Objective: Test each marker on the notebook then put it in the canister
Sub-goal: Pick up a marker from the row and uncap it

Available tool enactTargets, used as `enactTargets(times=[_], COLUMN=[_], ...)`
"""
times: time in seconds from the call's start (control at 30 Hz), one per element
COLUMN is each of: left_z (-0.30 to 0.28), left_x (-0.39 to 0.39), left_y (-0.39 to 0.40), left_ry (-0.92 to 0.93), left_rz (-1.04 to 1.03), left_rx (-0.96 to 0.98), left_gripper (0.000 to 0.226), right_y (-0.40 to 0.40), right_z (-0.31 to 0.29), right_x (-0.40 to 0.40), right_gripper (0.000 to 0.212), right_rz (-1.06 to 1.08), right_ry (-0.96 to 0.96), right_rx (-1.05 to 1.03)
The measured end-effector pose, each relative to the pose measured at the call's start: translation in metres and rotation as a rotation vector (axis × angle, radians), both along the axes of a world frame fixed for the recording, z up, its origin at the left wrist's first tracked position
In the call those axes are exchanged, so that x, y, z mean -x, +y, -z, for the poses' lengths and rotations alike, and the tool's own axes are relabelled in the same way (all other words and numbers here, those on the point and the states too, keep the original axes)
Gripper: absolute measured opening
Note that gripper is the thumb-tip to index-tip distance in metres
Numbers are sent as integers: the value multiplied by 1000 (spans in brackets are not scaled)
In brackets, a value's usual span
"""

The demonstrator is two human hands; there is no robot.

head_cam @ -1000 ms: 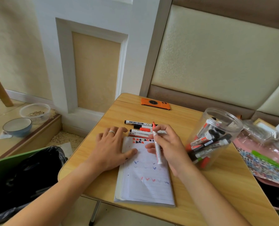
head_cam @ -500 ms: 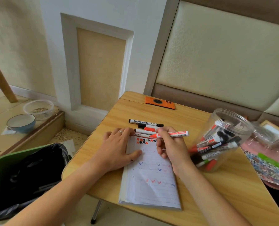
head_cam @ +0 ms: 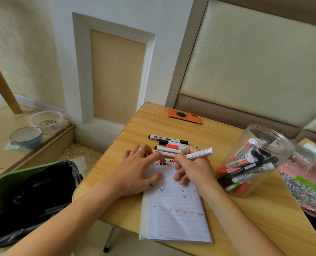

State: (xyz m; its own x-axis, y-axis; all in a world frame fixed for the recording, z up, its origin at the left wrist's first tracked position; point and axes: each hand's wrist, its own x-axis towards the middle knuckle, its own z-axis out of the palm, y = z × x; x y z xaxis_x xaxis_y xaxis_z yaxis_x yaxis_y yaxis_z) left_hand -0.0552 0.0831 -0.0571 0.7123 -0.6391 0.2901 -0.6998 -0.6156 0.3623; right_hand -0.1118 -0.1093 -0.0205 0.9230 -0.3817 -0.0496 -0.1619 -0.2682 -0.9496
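Head view, single camera. Right hand grips a white-barrelled marker, fingers curled round the barrel; red end points down toward the top of the notebook, blunt end angled up and right toward the canister. Cannot tell whether the red end is a cap or a bare tip, nor whether it touches the paper: fingers hide the contact point.

Left hand lies flat on the left part of the page, fingers spread, thumb on the paper, holding nothing; a ring on one finger. It pins the notebook.

Notebook sits on the wooden table, page already carrying rows of blue and red tick marks. Clear plastic canister stands just right of the right hand, tilted, mouth open, many markers inside. Loose markers lie in a small cluster just beyond the notebook's top edge, apparently untested.

Also present: orange phone at the table's far edge, green bin with black liner at left.

Judgement: test step in hand for this marker. Next calls for a short stroke on free paper, then a carry right into the canister mouth
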Motion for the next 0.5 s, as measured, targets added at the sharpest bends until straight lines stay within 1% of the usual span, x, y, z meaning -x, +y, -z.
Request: enactTargets(times=[0.23, 0.4, 0.5], left_z=[0, 1, 6], left_x=[0, 2, 8], left_y=[-1, 1, 6], left_ry=[8, -3, -27], left_rz=[-6, 2, 21], left_rx=[-50, -96, -144], left_gripper=[39, 45, 55], right_y=[-2, -3, -3], right_z=[2, 2, 4], right_x=[-3, 0, 1], right_gripper=[19, 19, 19], right_rz=[-1, -10, -6], right_ry=[20, 13, 8], right_rx=[-14, -2, 13])
